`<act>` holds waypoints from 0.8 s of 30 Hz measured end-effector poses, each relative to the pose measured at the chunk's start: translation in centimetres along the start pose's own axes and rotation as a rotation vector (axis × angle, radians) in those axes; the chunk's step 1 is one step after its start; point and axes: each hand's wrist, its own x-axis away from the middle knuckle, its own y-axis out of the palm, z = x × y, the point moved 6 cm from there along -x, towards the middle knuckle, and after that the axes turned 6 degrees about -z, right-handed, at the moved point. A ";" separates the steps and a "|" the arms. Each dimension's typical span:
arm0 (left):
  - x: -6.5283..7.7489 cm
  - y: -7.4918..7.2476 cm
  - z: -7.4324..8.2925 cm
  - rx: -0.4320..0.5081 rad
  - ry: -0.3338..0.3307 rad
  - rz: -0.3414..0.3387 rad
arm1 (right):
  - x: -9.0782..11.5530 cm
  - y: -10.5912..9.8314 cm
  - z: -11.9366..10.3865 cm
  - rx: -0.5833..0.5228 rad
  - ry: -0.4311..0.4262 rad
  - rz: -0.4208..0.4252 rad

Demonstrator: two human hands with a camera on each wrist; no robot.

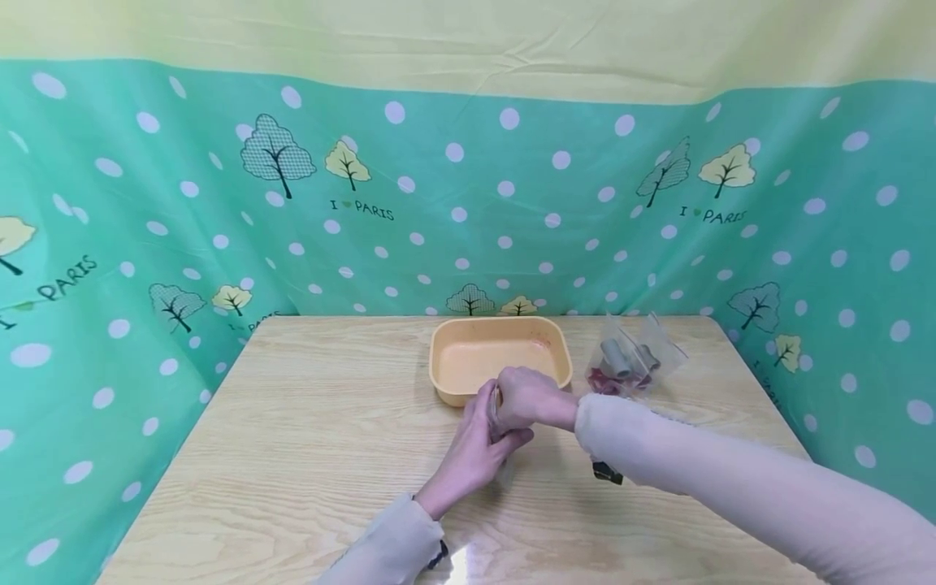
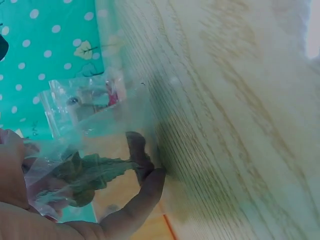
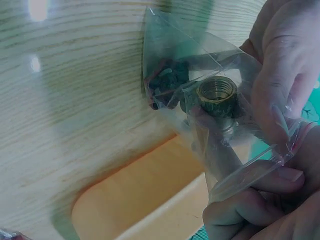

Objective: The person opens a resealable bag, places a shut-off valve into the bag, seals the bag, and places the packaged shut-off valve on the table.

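Observation:
Near the front of the tan tray, both hands are close together around a clear zip bag (image 3: 165, 40). My left hand (image 1: 475, 451), nearer the body, holds the bag's side, its thumb along the plastic in the right wrist view. At the bag's mouth, my right hand (image 1: 528, 396) grips the plastic with curled fingers. Inside shows a brass threaded fitting (image 3: 217, 96), its round opening toward the right wrist camera. Dark small pieces (image 3: 169, 82) lie in the bag's corner. In the head view the hands hide most of the bag.
Behind the hands stands the tan plastic tray (image 1: 437, 375), with small reddish marks inside. To its right on the wooden table (image 1: 307, 439) lie clear zip bags (image 1: 621, 357) with grey tube-like parts and dark red pieces. A dotted green curtain (image 1: 409, 268) closes off the back and sides.

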 end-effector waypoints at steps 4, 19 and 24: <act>0.2 -0.1 0.1 0.010 0.009 0.009 | 0.0 0.3 -0.1 0.002 -0.014 0.009; 0.4 -0.2 0.2 0.006 0.052 0.028 | -0.2 0.9 0.0 0.004 -0.008 0.012; 0.4 -0.1 -0.1 0.008 0.077 0.022 | 0.3 0.8 -0.1 -0.007 -0.040 0.008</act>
